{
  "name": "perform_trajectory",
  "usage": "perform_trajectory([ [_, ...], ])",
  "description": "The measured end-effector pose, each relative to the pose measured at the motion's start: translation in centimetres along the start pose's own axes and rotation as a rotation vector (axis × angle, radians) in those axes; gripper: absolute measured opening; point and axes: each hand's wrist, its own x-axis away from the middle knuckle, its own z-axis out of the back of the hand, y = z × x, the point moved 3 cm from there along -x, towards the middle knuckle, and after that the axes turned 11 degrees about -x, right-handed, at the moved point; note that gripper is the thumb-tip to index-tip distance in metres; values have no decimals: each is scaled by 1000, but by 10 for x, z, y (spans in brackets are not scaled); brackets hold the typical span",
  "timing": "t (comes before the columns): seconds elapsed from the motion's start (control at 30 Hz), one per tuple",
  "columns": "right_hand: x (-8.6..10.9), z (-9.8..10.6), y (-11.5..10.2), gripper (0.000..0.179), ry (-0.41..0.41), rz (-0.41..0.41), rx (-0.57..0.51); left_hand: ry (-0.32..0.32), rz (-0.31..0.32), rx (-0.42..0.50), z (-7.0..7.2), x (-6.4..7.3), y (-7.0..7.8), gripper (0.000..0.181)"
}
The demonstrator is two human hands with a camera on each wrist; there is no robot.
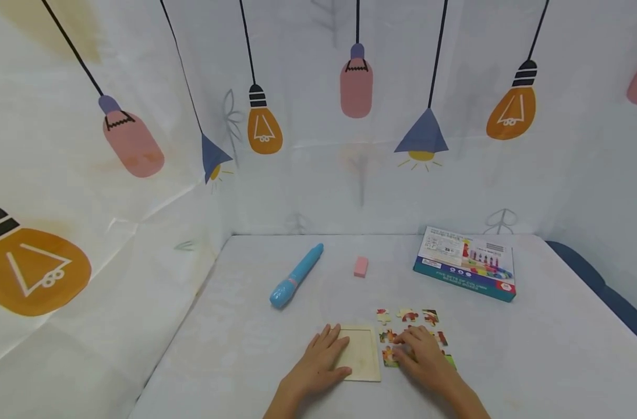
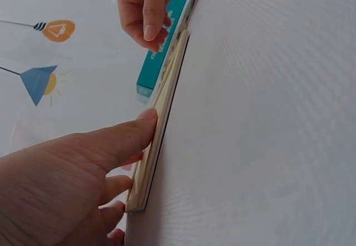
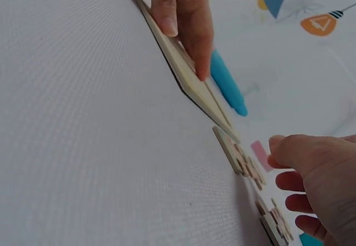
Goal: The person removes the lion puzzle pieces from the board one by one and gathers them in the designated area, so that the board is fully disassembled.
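Observation:
My left hand (image 1: 321, 361) rests on the left side of a shallow wooden puzzle tray (image 1: 364, 355), its fingers stretched over the rim. In the left wrist view the thumb lies along the edge of the tray (image 2: 161, 112), and its inside is bare wood in the head view. Just right of the tray, my right hand (image 1: 425, 361) hovers low over several colourful jigsaw pieces (image 1: 408, 315) laid out in rows. Its fingers are loosely bent, and nothing shows between them in the right wrist view. The hand hides some pieces from the head camera.
Beyond the tray lie a blue microphone-shaped object (image 1: 297, 276) and a pink eraser-like block (image 1: 361, 266). A flat printed box (image 1: 465, 263) with a teal side sits at the back right. A lamp-patterned white sheet (image 1: 308, 186) hangs behind the white table (image 1: 219, 349).

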Motion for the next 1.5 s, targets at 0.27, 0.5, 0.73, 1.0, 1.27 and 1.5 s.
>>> perform_trajectory([
  [0.27,0,0,-1,17,63,0,7,14,-14,-27,0,0,0,60],
  [0.5,3,2,-2,23,128,61,44,-3,0,-37,-1,2,2,61],
  [0.73,6,7,1,23,175,70,33,-3,-28,-35,-3,0,1,61],
  [1.0,6,10,5,23,162,54,-1,-7,-12,-28,-5,-2,-1,62],
  [1.27,8,9,7,22,144,33,22,-23,-11,1,-8,0,0,62],
  [1.5,6,8,9,19,121,-27,19,-19,-5,5,-7,-3,-4,62],
])
